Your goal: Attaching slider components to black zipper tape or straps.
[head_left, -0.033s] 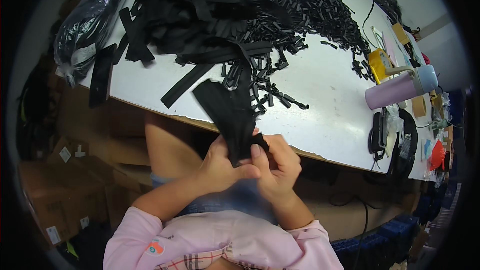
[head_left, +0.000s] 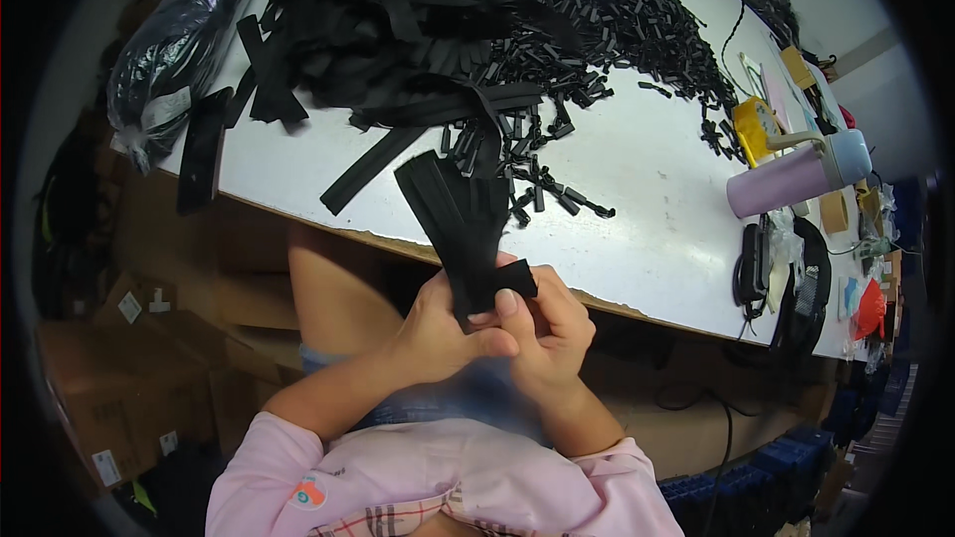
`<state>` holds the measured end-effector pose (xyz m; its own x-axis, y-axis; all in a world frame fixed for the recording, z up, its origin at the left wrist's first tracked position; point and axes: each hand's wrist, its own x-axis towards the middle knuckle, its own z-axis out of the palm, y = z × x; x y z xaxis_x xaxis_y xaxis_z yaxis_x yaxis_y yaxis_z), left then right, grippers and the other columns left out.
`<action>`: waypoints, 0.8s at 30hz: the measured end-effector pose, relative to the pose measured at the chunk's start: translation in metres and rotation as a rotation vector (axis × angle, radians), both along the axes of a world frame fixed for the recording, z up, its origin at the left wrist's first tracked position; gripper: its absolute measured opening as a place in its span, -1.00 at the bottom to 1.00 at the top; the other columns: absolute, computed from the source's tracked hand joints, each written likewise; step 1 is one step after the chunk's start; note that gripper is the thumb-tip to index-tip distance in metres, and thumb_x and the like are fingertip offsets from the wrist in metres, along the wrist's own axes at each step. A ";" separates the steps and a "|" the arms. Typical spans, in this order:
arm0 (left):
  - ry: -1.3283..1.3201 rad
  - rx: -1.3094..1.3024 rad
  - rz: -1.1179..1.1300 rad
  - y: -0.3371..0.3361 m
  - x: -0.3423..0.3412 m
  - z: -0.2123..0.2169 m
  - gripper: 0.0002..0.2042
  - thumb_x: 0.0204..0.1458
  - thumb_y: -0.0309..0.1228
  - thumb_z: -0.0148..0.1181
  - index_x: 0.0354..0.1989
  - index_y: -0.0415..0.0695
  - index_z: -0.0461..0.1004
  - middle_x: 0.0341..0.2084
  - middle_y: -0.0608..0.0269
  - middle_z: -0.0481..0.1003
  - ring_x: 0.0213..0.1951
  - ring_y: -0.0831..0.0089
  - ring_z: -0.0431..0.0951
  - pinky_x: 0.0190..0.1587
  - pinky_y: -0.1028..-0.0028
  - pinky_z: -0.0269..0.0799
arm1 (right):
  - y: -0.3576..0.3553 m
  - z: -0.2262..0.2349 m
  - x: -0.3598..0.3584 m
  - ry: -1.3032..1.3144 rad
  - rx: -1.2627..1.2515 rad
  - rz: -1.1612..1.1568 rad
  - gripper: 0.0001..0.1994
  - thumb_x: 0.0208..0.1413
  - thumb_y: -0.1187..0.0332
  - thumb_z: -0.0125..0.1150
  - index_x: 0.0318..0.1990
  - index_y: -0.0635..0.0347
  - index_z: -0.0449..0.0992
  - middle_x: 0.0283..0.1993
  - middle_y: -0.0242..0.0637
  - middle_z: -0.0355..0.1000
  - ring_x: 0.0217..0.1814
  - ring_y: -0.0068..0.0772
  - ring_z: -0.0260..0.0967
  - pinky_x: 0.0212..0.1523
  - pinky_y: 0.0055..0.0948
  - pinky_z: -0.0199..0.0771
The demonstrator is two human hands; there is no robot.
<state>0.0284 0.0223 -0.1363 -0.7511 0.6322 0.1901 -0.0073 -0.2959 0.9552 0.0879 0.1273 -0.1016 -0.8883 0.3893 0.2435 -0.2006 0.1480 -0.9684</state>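
Black zipper tape (head_left: 443, 219), with a line running down its length, is bunched between my hands just off the table's front edge. My left hand (head_left: 438, 328) is closed round the lower part of the tape. With thumb and fingers, my right hand (head_left: 547, 328) pinches a short folded end that sticks out to the right. Whether a small part sits under the fingertips is hidden. Beyond the hands lies a heap of similar black zipper tapes (head_left: 388, 50), and beside it a large spread of small black zipper pulls (head_left: 617, 20).
A clear plastic bag of black material (head_left: 189, 40) lies at the far left. On the right side of the white table (head_left: 637, 189) are a lilac bottle (head_left: 781, 181), a yellow pack (head_left: 756, 129) and black straps (head_left: 804, 273). Cardboard boxes (head_left: 129, 378) stand below left.
The upper part of the tape has swung slightly right and its strips have fanned apart. The short end in my right hand's pinch sticks out more plainly. Both hands have barely moved.
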 end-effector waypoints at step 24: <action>0.178 -0.451 -0.452 -0.023 -0.015 0.010 -0.71 -0.14 -0.33 0.13 -0.28 -0.22 0.32 -0.54 0.09 0.44 -0.48 0.30 0.47 -0.40 0.44 0.34 | 0.038 0.005 0.000 0.062 -0.029 0.191 -0.72 -0.32 0.64 0.24 -0.35 0.36 0.36 -0.42 -0.22 0.36 -0.44 -0.56 0.31 -0.51 -0.67 0.30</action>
<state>0.0138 -0.0004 -0.1262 -0.3752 0.9243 -0.0706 0.1323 0.1288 0.9828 0.0876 0.1656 -0.0967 -0.9304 0.2226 0.2911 -0.2816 0.0739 -0.9567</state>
